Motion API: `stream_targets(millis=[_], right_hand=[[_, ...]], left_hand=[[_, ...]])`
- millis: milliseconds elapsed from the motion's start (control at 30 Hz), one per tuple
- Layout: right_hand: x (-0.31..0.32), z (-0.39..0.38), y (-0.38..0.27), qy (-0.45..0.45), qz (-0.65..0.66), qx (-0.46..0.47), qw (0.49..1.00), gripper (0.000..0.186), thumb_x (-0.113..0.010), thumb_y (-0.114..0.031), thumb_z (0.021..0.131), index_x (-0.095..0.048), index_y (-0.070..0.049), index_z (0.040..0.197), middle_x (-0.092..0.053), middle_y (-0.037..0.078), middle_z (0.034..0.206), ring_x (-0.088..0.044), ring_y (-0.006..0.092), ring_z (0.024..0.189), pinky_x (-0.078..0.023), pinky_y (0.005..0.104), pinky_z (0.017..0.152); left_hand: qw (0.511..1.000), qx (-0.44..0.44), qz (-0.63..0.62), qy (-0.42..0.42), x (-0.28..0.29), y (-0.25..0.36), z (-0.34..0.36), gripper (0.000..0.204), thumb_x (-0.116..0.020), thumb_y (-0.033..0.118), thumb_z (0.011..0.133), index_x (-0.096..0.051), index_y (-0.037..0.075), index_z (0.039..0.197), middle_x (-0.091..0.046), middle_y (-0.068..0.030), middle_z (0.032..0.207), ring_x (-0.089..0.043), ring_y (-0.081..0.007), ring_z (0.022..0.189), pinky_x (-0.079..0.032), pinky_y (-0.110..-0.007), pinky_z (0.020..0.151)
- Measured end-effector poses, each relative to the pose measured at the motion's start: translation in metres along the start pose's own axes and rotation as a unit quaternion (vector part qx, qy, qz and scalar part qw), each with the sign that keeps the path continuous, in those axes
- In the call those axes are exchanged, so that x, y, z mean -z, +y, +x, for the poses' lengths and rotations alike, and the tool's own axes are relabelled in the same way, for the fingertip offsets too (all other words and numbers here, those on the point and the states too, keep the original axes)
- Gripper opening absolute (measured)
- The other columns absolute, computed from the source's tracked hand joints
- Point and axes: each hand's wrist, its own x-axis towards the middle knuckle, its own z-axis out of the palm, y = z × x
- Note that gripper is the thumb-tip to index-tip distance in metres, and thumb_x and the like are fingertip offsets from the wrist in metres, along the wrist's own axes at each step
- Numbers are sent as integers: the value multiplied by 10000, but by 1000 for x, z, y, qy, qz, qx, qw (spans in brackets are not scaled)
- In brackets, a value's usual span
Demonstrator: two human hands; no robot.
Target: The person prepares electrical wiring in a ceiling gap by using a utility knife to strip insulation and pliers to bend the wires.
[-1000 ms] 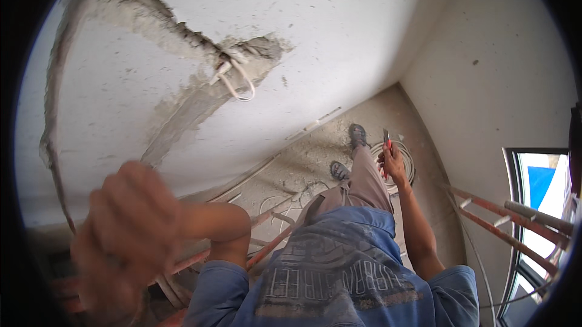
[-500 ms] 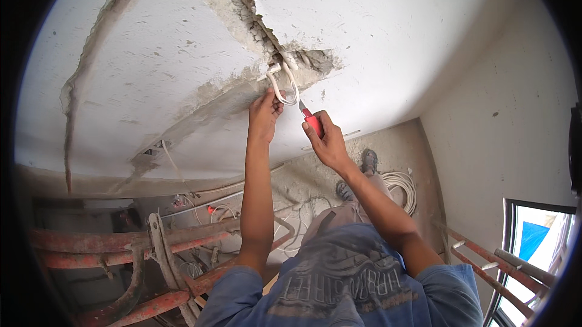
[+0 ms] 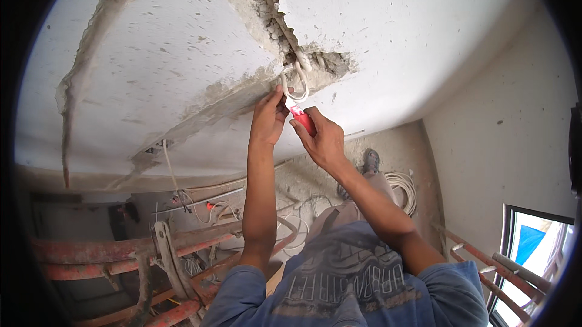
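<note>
large pale outlined capital letters (image 3: pixel 315 287) in a row, across the front of the person's blue short-sleeved T-shirt (image 3: pixel 357 233), amid a dark faded print

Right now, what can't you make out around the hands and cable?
Head view, all:
Right hand: it covers part of the red-handled tool.
Blade tip: too small to tell whether it touches the white cable loop.
Left hand: overlapping fingers leave any grip unclear.

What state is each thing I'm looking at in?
Left hand: raised to the cable loop
Right hand: closed around the red-handled tool
Red-handled tool: held, tip at the cable loop
Cable loop: hanging out of the wall
Wall: roughly grooved
Cable coil: wound
Window: can't tell whether open
</note>
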Motion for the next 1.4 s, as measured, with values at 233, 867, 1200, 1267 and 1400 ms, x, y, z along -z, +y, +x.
stream_targets(millis=[233,867,1200,1267,1400], right_hand=[[4,-4,4,5,-45,0,999,293,-688,-342,881,-596,-71,944,-631,109,679,-618,312,587,-443,418,516],[89,29,64,263,45,-61,962,225,-654,-249,944,-628,-25,951,-549,6,623,-449,64,560,-361,262,492],[22,-11,27,36,34,40,998,283,-736,-297,845,-637,-55,954,-599,139,632,-595,307,544,-454,377,512],[10,-6,29,31,48,35,998,279,-731,-300,851,-636,-54,942,-592,128,622,-587,297,533,-445,379,505],[4,3,22,20,51,45,997,272,-723,-295,857,-634,-48,926,-579,107,605,-572,277,515,-429,377,492]], left_hand=[[999,18,-42,14,-2,-5,-2,308,-580,245,989,-629,-21,1137,-612,-53,990,-573,-151,909,-471,-321,838],[992,31,-122,21,-11,-3,-5,233,-590,168,982,-591,-45,1077,-596,-66,910,-500,-110,733,-445,-243,670],[996,34,-72,36,-9,-3,-6,290,-594,232,987,-641,-49,1041,-530,2,774,-492,-88,704,-458,-235,704],[997,38,-58,42,-16,-1,-5,283,-594,234,986,-645,-37,1048,-533,5,789,-499,-91,717,-458,-235,718],[998,32,-54,5,7,-9,0,308,-572,278,990,-621,3,1119,-611,-51,967,-553,-157,881,-451,-313,824]])
